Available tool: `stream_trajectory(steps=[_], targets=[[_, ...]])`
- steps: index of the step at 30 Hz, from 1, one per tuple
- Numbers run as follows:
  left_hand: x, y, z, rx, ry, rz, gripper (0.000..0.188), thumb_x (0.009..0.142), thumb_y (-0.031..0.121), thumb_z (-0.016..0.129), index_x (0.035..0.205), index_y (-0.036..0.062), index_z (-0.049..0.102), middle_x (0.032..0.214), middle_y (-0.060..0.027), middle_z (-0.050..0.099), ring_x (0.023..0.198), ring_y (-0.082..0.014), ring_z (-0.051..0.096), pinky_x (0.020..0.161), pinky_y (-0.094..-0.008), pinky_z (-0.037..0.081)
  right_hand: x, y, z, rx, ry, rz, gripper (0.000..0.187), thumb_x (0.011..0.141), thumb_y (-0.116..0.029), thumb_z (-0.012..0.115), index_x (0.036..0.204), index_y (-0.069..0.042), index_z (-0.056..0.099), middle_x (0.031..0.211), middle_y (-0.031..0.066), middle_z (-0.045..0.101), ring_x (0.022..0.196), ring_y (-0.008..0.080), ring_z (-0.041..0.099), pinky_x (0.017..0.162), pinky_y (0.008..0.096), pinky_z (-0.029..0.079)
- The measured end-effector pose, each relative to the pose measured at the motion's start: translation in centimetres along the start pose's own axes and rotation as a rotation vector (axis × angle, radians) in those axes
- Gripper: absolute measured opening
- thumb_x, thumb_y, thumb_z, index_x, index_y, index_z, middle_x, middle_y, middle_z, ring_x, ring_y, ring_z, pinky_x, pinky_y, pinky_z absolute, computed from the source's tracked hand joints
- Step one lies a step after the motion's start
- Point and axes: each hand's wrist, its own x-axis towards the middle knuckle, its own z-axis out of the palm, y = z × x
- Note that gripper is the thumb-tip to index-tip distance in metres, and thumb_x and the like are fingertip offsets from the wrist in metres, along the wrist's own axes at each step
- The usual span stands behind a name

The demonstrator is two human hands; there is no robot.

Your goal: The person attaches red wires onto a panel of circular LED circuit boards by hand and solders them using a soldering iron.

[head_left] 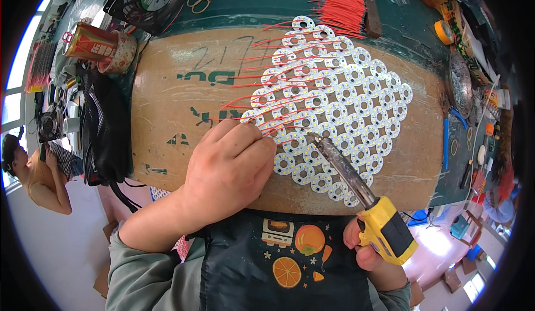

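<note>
Boards (335, 106), white, ring-shaped, yellow-dotted, red wires (248, 77) across some

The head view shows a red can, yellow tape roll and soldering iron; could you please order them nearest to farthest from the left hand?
1. Soldering iron, to the right
2. Red can, upper left
3. Yellow tape roll, upper right
</note>
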Motion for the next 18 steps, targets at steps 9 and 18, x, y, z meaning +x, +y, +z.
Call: stream_trajectory(steps=[9,18], targets=[[1.0,1.0,-1.4,-0.004,-0.020,-0.012,0.020,0.076,0.002,0.081,0.094,0.0056,0.072,0.089,-0.0069,0.065,0.079,-0.0273,0.064,0.071,-0.0383,0.053,2.1,-1.5,-1.5,0.083,0.208,-0.170,0.086,0.085,-0.053,0.084,0.144,-0.003,0.047,0.073,0.0010,0.052,0.057,0.0140,0.050,0.049,0.0289,0.042],[11.6,-2.2,-0.3,0.206,0.062,0.257,0.022,0.080,0.009,0.081,0.101,0.0073,0.074,0.098,-0.0081,0.069,0.088,-0.0299,0.066,0.078,-0.0420,0.054,5.3,-0.9,-3.7,0.106,0.305,-0.375,0.073,0.096,-0.048,0.071,0.143,0.000,0.044,0.072,0.0011,0.051,0.053,0.0120,0.049,0.046,0.0286,0.042]])
